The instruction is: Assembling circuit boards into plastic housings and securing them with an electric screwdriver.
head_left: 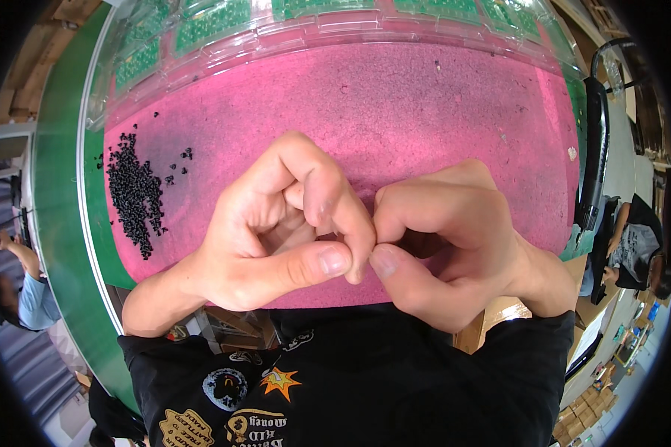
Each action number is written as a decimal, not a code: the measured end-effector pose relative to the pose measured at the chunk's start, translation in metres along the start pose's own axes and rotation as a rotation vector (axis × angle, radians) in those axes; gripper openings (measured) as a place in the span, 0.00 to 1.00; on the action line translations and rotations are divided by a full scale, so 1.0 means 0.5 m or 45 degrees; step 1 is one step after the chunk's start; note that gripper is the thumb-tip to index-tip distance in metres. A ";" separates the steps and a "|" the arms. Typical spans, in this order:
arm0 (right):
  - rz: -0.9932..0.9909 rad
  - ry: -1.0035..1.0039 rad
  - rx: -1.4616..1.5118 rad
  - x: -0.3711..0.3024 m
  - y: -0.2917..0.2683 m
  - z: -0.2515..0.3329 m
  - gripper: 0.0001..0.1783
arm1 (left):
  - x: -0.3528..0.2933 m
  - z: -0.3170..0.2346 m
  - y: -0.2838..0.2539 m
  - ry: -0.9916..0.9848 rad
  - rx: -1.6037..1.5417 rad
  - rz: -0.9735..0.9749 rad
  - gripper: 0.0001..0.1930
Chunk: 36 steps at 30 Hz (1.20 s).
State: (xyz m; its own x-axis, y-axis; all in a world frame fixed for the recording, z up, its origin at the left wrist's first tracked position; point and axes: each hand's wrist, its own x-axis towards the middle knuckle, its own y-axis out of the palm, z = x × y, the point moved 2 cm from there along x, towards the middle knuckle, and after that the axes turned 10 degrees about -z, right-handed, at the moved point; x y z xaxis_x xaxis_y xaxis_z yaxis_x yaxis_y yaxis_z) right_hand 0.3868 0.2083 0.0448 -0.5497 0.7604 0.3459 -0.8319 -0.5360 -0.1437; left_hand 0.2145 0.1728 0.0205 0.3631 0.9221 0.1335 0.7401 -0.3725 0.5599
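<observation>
My left hand [291, 223] and my right hand [443, 238] meet fingertip to fingertip above the near part of a pink mat [291, 97]. Thumb and forefinger of each hand are pinched together, and the other fingers curl inward. Anything between the fingertips is hidden or too small to make out. To the left on the mat lies a long heap of small black parts [136, 190], with a few loose ones [177, 167] scattered just right of it.
Clear plastic trays [291, 37] holding green circuit boards [216, 18] line the far edge of the mat. A black tool with a cable [593, 149] lies along the right edge. Other people [637, 242] sit at both sides, and cardboard boxes [589, 410] are stacked at the lower right.
</observation>
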 end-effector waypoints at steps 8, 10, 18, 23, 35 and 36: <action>0.013 -0.009 0.001 -0.002 0.001 -0.005 0.05 | 0.001 0.001 0.001 0.017 0.015 -0.002 0.13; 0.005 -0.011 -0.021 -0.001 0.001 -0.001 0.05 | 0.001 -0.001 -0.001 0.006 0.025 -0.005 0.13; 0.004 -0.012 -0.022 0.000 0.000 0.000 0.06 | -0.001 0.002 0.002 -0.006 -0.006 -0.027 0.13; 0.017 -0.023 -0.008 0.000 0.000 -0.002 0.06 | 0.001 0.002 -0.002 0.008 0.018 0.005 0.13; 0.014 -0.029 -0.065 0.001 0.000 0.001 0.07 | 0.000 0.000 0.002 -0.027 0.005 -0.012 0.12; 0.013 -0.029 -0.066 0.000 -0.001 0.000 0.07 | 0.000 0.000 0.003 -0.035 -0.007 -0.018 0.12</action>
State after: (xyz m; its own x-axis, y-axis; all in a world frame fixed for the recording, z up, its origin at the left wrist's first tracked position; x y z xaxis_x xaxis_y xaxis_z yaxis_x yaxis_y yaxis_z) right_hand 0.3871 0.2084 0.0450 -0.5571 0.7460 0.3650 -0.8292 -0.5237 -0.1953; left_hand 0.2153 0.1723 0.0214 0.3684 0.9240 0.1029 0.7421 -0.3589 0.5661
